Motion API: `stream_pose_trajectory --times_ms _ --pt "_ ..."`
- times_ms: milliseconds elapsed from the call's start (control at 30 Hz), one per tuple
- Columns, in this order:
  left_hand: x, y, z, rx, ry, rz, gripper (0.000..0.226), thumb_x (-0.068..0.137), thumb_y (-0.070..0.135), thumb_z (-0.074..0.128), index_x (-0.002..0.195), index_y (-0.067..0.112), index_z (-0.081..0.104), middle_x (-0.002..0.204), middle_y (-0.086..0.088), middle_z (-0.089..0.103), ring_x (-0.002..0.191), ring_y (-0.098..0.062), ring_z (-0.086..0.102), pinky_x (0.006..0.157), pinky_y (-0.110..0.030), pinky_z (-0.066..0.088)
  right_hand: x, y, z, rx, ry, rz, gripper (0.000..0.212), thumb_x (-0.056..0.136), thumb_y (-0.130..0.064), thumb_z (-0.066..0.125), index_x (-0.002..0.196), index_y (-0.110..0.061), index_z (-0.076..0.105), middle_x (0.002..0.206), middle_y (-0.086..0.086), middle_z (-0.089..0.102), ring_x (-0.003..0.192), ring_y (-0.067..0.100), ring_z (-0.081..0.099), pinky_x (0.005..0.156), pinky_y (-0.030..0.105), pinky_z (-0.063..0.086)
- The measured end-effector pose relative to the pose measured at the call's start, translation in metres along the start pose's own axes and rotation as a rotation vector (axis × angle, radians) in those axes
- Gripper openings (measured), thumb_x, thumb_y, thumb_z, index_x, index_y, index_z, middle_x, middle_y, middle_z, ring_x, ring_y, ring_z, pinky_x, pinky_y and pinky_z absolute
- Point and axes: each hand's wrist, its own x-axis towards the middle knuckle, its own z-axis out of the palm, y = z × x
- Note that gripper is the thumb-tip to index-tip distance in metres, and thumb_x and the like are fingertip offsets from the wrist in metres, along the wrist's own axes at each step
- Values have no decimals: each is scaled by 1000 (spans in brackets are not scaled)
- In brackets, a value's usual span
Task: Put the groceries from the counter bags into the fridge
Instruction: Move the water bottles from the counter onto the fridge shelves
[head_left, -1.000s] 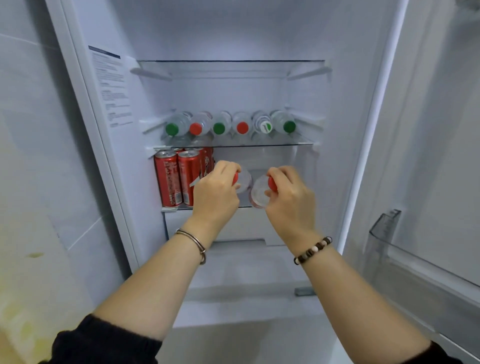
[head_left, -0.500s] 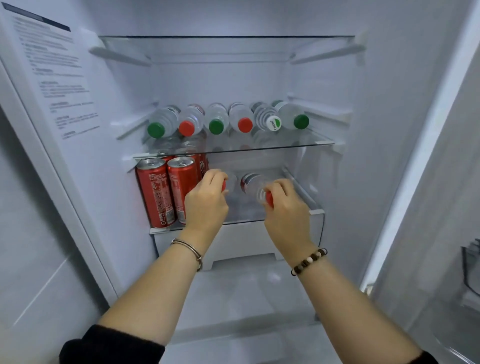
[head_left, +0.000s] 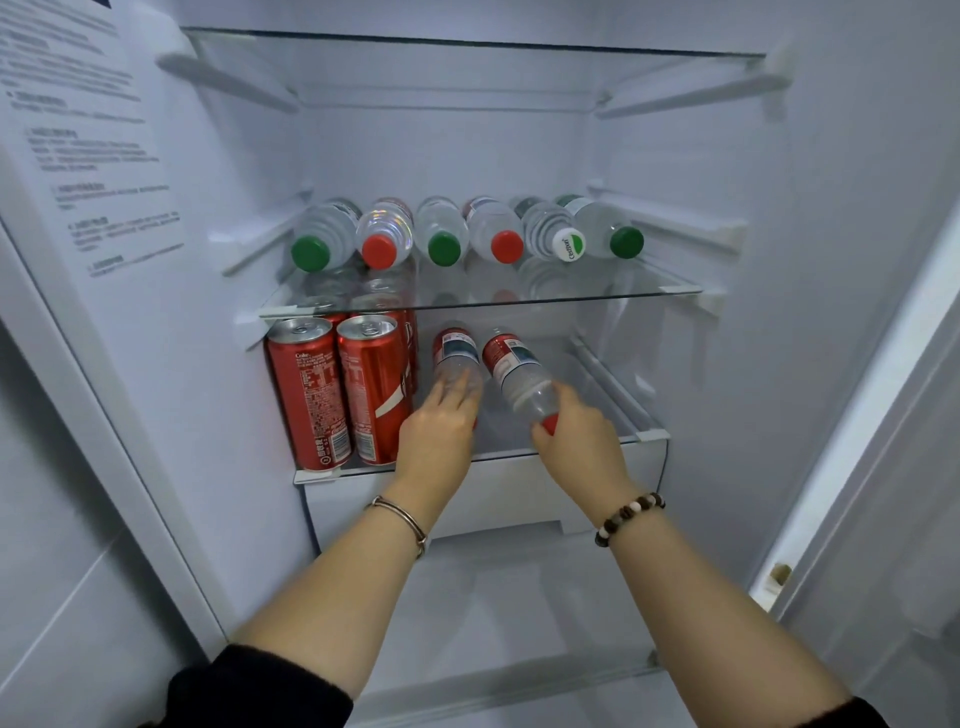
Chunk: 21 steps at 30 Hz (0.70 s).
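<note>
Well, these round bottles lying flat may roll (the lower glass shelf (head_left: 626, 397) is smooth) and knock the cans (head_left: 332, 389) just left of the left hand (head_left: 441, 434). That hand's straight fingers press on the left bottle (head_left: 457, 353), which lies ahead of it. The right hand (head_left: 579, 444) pinches the right bottle (head_left: 514, 369) at its cap, with the bottle's body lying beyond the fingers.

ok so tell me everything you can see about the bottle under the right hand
The right-hand bottle is clear plastic with a red cap and a red, white and blue label round its far half. Whether it holds clear liquid cannot be told. It lies on its side on the lower glass shelf, cap toward the camera, base angled back and left. The right hand grips its cap end. A second bottle lies close on its left.
</note>
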Motion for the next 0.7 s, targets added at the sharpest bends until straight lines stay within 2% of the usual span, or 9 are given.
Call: stream_pose_trajectory --times_ms 33,100,167,233,333,533,633,700 --pt "2 1 2 -27 -16 -16 56 75 10 71 129 7 56 135 -10 55 121 -32 53 83 -34 54 2 0 1 19 -3 14 46 91 -22 53 135 -12 40 108 13 63 93 32 61 73 33 47" --pt "4 2 5 -65 -60 -9 60 85 15 57 142 5 39 148 -12 38 138 -31 32 107 -34 36 6 0 4 70 -9 38 46 92 -27 53 134 -13 41 104 12 64 90 30 61 70 30 46" --pt "6 3 6 -116 -99 -17 67 85 7 47 148 4 24 155 -13 22 144 -30 14 117 -33 18 10 0 10 120 -23 54 43 93 -32 51 130 -12 44 97 10 63 83 27 61 66 29 46" --pt "7 4 7 -174 -111 -51 71 83 -1 43 149 4 16 157 -13 12 146 -29 6 118 -31 10 14 -1 15 142 -36 66 40 93 -36 49 125 -11 48 92 7 63 77 23 59 63 28 45" --pt "10 5 9 -209 -91 -122 74 84 -7 44 150 4 12 158 -13 6 146 -27 2 117 -29 8 21 -5 22 146 -50 77 40 95 -37 47 126 -12 47 90 7 63 75 22 59 62 28 44" --pt "21 0 18 -269 -51 -251 71 83 -6 47 147 -2 16 156 -18 13 146 -29 5 119 -32 9 33 -15 37 214 -72 79 32 96 -36 45 115 -10 50 92 9 63 81 26 61 66 34 48" --pt "22 -1 18 -255 -40 -257 68 84 -5 46 145 -6 17 155 -22 13 146 -29 5 119 -33 6 35 -19 42 216 -91 71 38 96 -37 43 124 -11 46 98 9 63 85 27 60 64 28 40" --pt "23 -1 18 -263 -30 -273 68 84 -5 46 145 -6 17 155 -21 12 146 -28 4 119 -32 7 39 -20 43 215 -128 79 44 96 -38 43 131 -11 42 106 11 63 94 29 61 68 29 41"
